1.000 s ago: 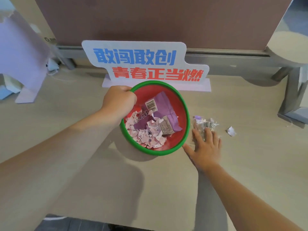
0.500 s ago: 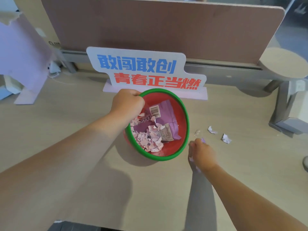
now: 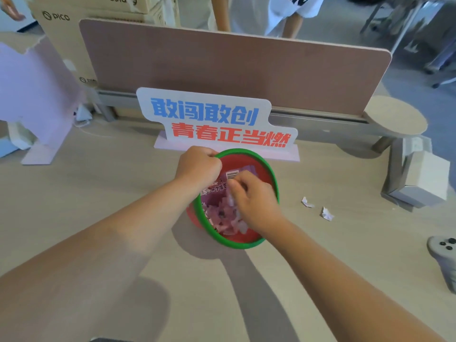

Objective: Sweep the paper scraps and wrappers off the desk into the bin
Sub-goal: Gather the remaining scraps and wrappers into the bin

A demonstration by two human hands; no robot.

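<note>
A red bin with a green rim (image 3: 246, 246) stands on the desk, tilted toward me. My left hand (image 3: 197, 166) grips its rim at the far left. Inside lie a purple wrapper with a barcode (image 3: 223, 186) and a heap of pink paper scraps (image 3: 222, 218). My right hand (image 3: 254, 198) hovers over the bin's mouth with its fingers bunched downward on a small pale wrapper, which is blurred at the fingertips. Two white crumpled scraps (image 3: 307, 202) (image 3: 327, 214) lie on the desk to the right of the bin.
A white sign with blue and red characters (image 3: 212, 119) stands just behind the bin, before a brown partition (image 3: 234, 70). A pink stand (image 3: 32, 95) is at the left, a white box (image 3: 427, 176) and a grey controller (image 3: 444, 245) at the right. A person stands beyond the partition.
My right hand closed on the wrapper on the desk right of the bin, then rose and moved left over the bin. My left hand kept its hold on the rim.
</note>
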